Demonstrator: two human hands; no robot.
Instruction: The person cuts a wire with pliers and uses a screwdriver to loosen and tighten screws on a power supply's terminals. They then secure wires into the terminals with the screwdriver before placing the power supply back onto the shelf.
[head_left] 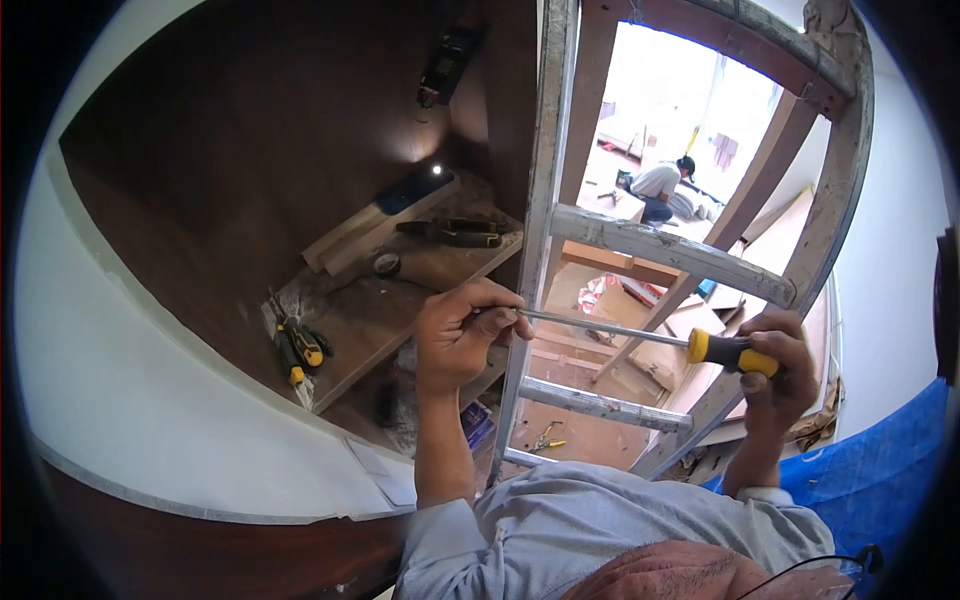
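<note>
A long screwdriver with a yellow and black handle lies across the view in front of the metal ladder. My right hand is wrapped round its handle. The fingers of my left hand pinch the tip end of the shaft; whether a small part sits there cannot be made out. Left of my left hand is a wooden shelf inside a dark cabinet. On it lie black and yellow pliers, a roll of tape, a lit phone and more yellow-handled tools.
The ladder's rails and rungs stand close before my hands. Through it, a person crouches in the room below, near boards and clutter. A black device hangs on the cabinet wall. Blue sheeting is at the lower right.
</note>
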